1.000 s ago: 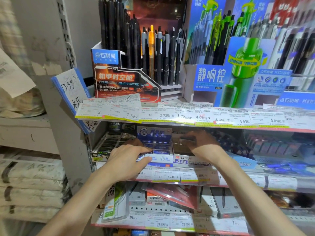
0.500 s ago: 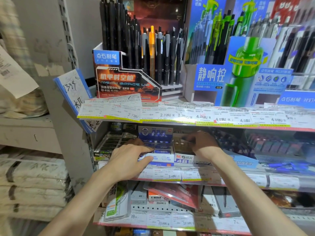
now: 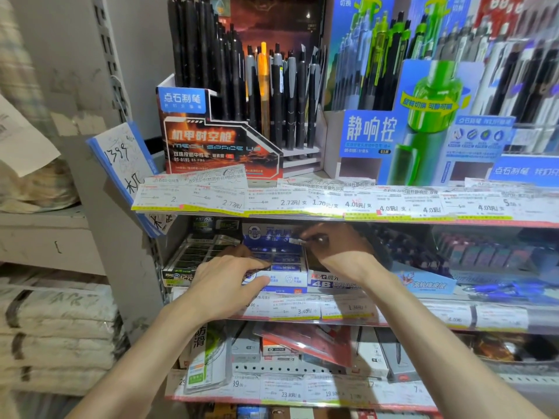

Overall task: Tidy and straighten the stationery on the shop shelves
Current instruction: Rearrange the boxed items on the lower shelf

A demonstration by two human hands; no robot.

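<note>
Your right hand [image 3: 338, 255] has shifted left, now pinching a small eraser [image 3: 295, 241] above the blue eraser box [image 3: 278, 267] on the middle shelf [image 3: 423, 313]; left hand [image 3: 223, 285] steadies the box front, fingers spread. Restocking underway.

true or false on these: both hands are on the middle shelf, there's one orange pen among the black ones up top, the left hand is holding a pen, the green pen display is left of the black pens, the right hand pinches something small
1. Both hands are at the middle shelf. True: the left hand rests on the blue and white eraser box and the right hand reaches in beside it.
2. One orange pen stands among the black pens. True.
3. The left hand holds a pen. False: its thumb lies on the box front, no pen in it.
4. The green pen display is left of the black pens. False: it stands to their right.
5. The right hand pinches something small. True: a small white item, too blurred to identify.
</note>
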